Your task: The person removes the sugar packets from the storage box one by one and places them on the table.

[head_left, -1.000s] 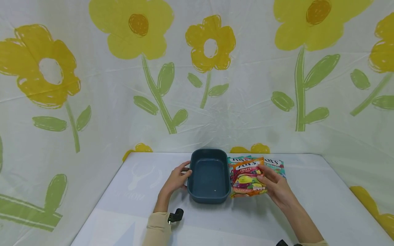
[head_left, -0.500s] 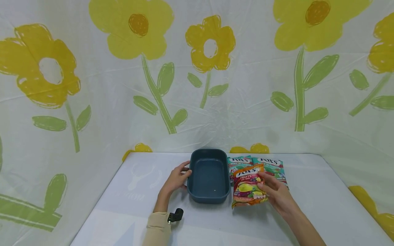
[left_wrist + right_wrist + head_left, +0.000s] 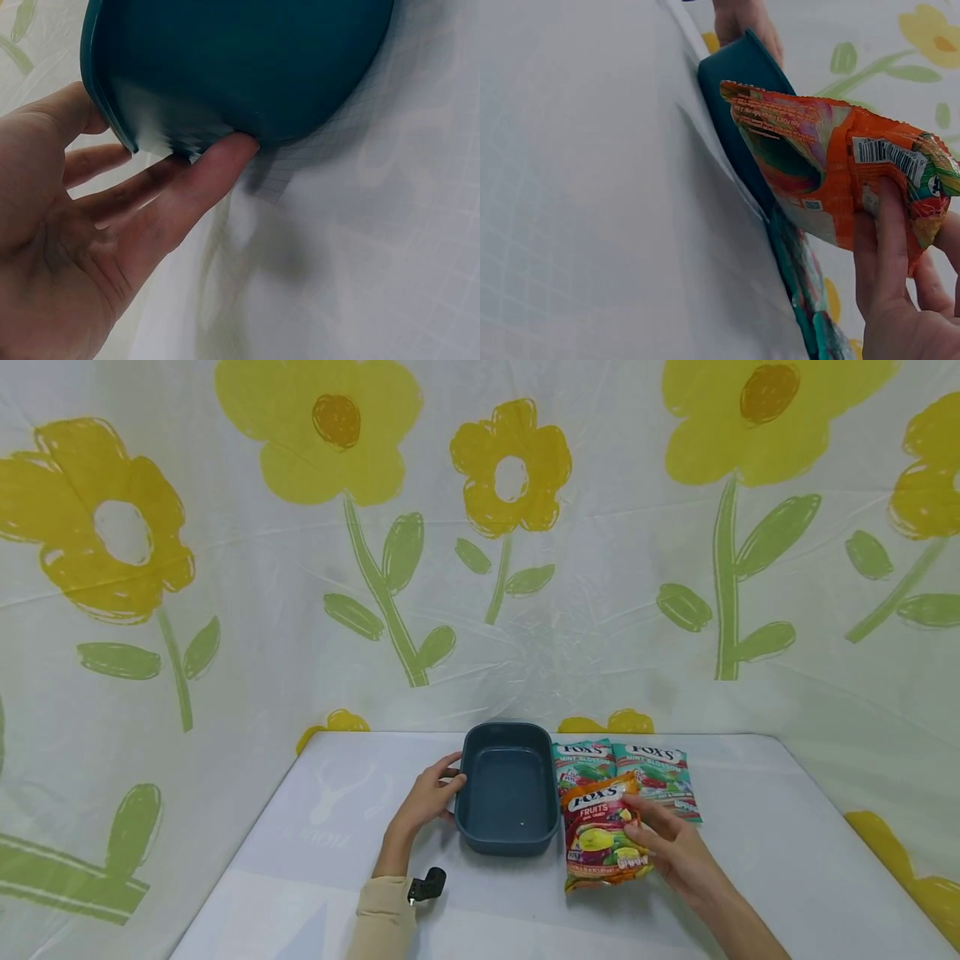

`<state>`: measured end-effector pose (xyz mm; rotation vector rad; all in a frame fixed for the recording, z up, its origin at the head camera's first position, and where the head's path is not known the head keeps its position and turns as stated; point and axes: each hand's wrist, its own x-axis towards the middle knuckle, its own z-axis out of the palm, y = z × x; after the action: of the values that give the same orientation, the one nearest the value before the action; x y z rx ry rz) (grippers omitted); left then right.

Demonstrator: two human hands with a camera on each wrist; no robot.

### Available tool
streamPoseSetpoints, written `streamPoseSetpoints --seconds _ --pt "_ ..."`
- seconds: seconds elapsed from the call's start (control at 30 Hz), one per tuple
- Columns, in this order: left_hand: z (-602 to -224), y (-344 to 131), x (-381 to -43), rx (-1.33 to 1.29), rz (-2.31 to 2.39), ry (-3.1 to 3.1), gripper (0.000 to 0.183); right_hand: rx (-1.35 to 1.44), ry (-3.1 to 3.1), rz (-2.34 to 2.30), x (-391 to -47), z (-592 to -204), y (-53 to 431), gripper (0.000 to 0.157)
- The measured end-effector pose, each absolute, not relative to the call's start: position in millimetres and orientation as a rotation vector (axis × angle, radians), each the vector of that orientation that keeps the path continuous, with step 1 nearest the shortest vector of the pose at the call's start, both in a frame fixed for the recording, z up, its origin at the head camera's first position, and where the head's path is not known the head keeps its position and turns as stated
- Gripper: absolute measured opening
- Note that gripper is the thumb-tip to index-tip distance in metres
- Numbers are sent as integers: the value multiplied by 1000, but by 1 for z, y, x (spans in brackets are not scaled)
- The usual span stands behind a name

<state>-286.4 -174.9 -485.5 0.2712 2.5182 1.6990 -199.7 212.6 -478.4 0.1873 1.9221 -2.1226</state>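
Observation:
My left hand [image 3: 429, 793] rests against the left side of a dark blue rectangular bin [image 3: 508, 847], its fingers and thumb touching the outer wall and rim. Up close, the left wrist view has that hand [image 3: 112, 217] beside the bin's smooth wall [image 3: 247, 67]. In my right hand [image 3: 678, 852] is an orange and red bag of Fox's fruit candy [image 3: 600, 839], pinched by its right side and held in front of the green bags. The right wrist view presents the candy bag's [image 3: 836, 169] back with a barcode.
Two green Fox's Mint Blossom candy bags lie right of the bin, the left one [image 3: 585, 762] partly behind the orange bag, the right one [image 3: 663, 777] farther over. A white table [image 3: 300, 877] lies below; a flower-printed curtain [image 3: 585, 643] rises behind.
My right hand has drawn the orange candy bag down toward the table's front, exposing more of the green bags behind it. The left hand and the bin have stayed put.

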Motion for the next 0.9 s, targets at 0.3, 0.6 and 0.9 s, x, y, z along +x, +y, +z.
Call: streamPoseSetpoints --seconds 0.3,0.6,0.9 --pt "-486 -174 -287 250 1700 2510 52 184 1900 -2138 -194 -484 210 57" --pt "-485 -174 -288 244 1703 2512 52 161 1899 -2149 -189 -488 211 56" --pt "-486 -174 -289 241 1692 2518 52 186 1944 -2092 -190 -495 207 61"
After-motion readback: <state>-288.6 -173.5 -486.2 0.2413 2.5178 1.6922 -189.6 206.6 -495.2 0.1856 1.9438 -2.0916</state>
